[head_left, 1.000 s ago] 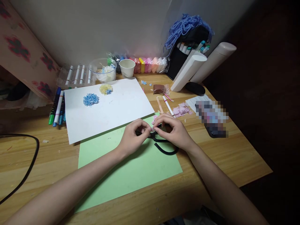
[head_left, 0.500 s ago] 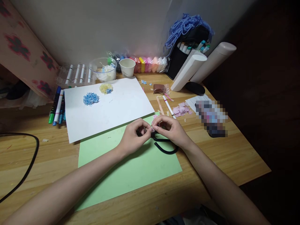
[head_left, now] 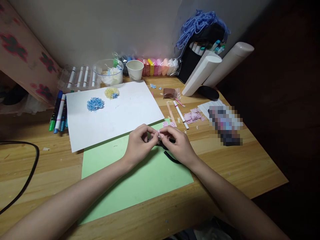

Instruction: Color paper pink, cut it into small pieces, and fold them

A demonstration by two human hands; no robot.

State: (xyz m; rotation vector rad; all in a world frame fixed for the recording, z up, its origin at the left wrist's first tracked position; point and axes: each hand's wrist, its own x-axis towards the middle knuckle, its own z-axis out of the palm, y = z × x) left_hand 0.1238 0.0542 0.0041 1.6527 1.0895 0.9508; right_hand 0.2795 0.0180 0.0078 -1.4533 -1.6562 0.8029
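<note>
Above the green sheet [head_left: 140,180], my left hand [head_left: 140,145] and my right hand [head_left: 178,143] meet fingertip to fingertip, pinching a small pink piece [head_left: 158,132] between them. Black-handled scissors [head_left: 172,157] lie under my hands, partly hidden. Small pink patterned pieces [head_left: 168,124] rest just beyond my fingers. A white sheet [head_left: 100,130] overlaps the green one and bears a blue clump [head_left: 95,104] and a yellow clump [head_left: 111,93] with some blue on it. A heap of pink scraps [head_left: 193,115] is to the right.
A white marker [head_left: 181,115], a wooden stick [head_left: 171,114] and a brown packet [head_left: 170,93] lie behind my right hand. Along the wall stand a clear bowl [head_left: 110,79], a paper cup [head_left: 135,70] and white bottles [head_left: 202,75]. More markers [head_left: 59,113] are at the left.
Both hands have moved slightly left, fingertips still together. The pink patterned pieces and the marker's tip now show more fully, while my right hand covers more of the scissors. The view has shifted slightly.
</note>
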